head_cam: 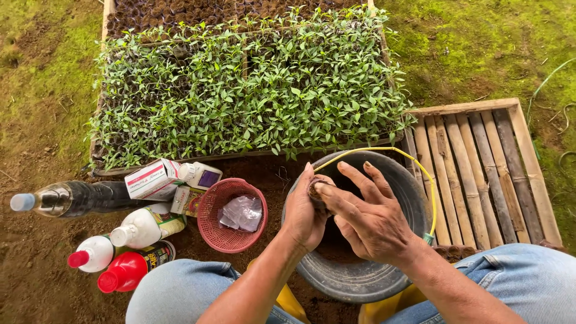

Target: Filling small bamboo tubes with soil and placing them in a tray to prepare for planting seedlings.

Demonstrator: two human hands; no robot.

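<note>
My left hand (303,213) is closed around a small brown soil-filled seedling pot (316,189), held over a grey bucket (360,276) of dark soil. My right hand (369,219) rests above the bucket with fingers spread, and its fingertip presses on the top of the little pot. The bucket has a yellow wire handle (420,174) arching over its far rim. My knees in blue jeans frame the bucket on both sides.
A large tray of green seedlings (252,90) lies ahead. A red mesh basket (231,216) with plastic packets, small boxes (153,179), a dark bottle (78,198) and white and red bottles (129,270) lie left. A bamboo slat rack (480,168) lies right.
</note>
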